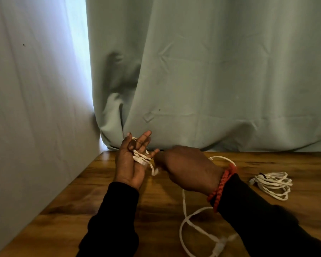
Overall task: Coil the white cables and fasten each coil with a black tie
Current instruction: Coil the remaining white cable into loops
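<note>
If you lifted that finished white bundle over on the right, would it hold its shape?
Probably mostly: the coiled cable has a black tie at one end, so that end should stay gathered. Its untied loops look loose and would likely sag. It seems light and floppy, like the loose cable curling on the table.

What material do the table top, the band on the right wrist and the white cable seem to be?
Table top: wood or wood-look laminate, brown grain streaks, slight sheen.
Band: red braided cord, knotted texture visible.
White cable: looks flat and matte, bends in soft loops; probably plastic or rubber sheath.
</note>
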